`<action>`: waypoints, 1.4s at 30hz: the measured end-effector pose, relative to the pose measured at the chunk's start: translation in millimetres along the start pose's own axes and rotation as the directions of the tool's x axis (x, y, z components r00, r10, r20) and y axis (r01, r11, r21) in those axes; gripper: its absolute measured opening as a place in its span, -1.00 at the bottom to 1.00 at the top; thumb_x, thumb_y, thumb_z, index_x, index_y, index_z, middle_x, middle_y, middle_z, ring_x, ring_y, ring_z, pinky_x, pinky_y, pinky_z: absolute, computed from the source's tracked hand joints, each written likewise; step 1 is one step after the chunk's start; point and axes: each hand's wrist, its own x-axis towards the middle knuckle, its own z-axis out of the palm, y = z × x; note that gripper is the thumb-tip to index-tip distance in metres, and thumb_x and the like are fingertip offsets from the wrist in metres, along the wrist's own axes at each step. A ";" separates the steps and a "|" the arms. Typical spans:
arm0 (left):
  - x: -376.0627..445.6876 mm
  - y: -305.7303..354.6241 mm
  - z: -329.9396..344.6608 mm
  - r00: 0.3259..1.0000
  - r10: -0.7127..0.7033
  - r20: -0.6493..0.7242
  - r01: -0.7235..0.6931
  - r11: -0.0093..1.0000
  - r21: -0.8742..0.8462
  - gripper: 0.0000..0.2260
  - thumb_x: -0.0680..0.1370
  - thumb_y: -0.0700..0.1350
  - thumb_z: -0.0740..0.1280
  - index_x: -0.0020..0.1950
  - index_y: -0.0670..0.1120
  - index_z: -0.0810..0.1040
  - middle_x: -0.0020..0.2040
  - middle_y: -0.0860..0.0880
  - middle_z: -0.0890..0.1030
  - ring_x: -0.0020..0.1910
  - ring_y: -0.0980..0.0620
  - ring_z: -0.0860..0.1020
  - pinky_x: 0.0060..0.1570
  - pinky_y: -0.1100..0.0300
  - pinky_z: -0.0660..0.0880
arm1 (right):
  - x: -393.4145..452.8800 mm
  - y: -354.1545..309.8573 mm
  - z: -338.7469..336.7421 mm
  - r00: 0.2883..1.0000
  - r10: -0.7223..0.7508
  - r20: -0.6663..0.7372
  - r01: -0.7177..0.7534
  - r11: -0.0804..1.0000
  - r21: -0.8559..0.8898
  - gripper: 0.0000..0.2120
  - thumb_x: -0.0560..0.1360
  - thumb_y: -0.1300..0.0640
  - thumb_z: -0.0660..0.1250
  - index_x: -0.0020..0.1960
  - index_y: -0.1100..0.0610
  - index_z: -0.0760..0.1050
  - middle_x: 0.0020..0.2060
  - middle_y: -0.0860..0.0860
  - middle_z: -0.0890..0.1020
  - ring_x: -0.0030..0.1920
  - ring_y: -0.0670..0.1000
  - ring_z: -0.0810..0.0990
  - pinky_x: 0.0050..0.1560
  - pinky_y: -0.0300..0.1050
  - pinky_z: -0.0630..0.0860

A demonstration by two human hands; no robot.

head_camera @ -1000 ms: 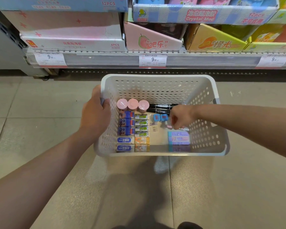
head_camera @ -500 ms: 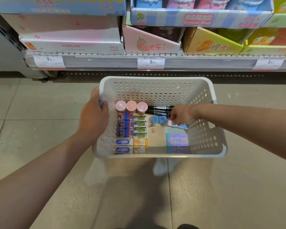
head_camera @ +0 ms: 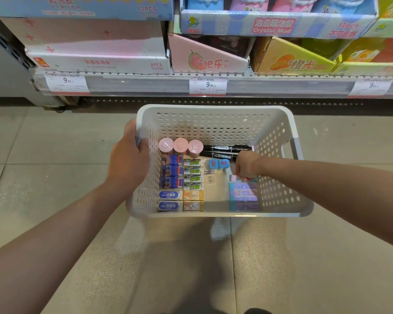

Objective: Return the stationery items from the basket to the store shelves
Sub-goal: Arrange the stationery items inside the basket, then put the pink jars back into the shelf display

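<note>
A white perforated basket (head_camera: 213, 123) hangs in front of me, my left hand (head_camera: 128, 164) gripping its left rim. Inside stand three pink-capped tubes (head_camera: 180, 145), with black markers (head_camera: 225, 150) lying beside them. Two blue cube erasers (head_camera: 218, 164), rows of blue boxes (head_camera: 171, 171) and green-labelled erasers (head_camera: 192, 174) fill the left half. My right hand (head_camera: 245, 167) reaches down at the right side, fingers closed on a small pink-and-blue eraser (head_camera: 235, 178) at the far end of a stack of purple-blue erasers (head_camera: 244, 196).
The store shelf edge (head_camera: 145, 83) with price tags (head_camera: 208, 86) runs across just beyond the basket. Display cartons sit on it: a white one (head_camera: 100, 62), a pink one (head_camera: 209, 62), an orange one (head_camera: 290, 62). Grey floor tiles (head_camera: 55, 155) lie below.
The right hand has dropped lower and nearer, onto the far end of the purple-blue stack, still pinching the small eraser. The left hand and basket have barely shifted.
</note>
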 end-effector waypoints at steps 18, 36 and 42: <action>2.6 -4.5 2.3 1.000 0.007 -0.011 -0.007 1.000 0.002 -0.66 0.63 -0.15 0.10 0.42 0.00 0.23 0.17 -0.10 0.54 -0.09 0.00 0.49 -0.16 0.13 0.44 | -10.0 1.6 13.0 0.974 -0.069 -0.218 0.043 0.992 -0.121 -0.82 0.46 0.25 0.27 -0.03 0.28 0.60 -0.24 0.10 0.56 -0.18 0.08 0.56 -0.14 -0.18 0.52; 6.1 -3.8 -25.3 0.967 -0.121 0.223 0.159 0.974 -0.161 -0.78 0.53 -0.17 0.31 0.17 -0.05 0.49 -0.14 -0.06 0.58 -0.23 0.02 0.58 -0.27 0.15 0.52 | -147.5 39.3 -9.9 0.544 -0.165 -0.823 0.352 0.935 0.045 -0.60 0.35 0.40 0.38 0.17 0.23 0.56 0.17 0.19 0.54 0.17 0.24 0.52 0.22 -0.04 0.36; -9.5 -4.4 -41.1 0.849 -0.117 0.515 0.302 0.908 -0.292 -0.47 0.47 -0.36 0.32 0.32 0.10 0.34 0.05 -0.10 0.58 0.01 -0.12 0.56 -0.19 0.02 0.54 | -145.0 53.7 -6.1 0.695 0.046 -0.718 0.256 0.917 0.307 -0.31 0.44 0.33 0.33 0.50 0.15 0.15 0.47 0.15 0.21 0.44 0.15 0.24 0.39 -0.04 0.23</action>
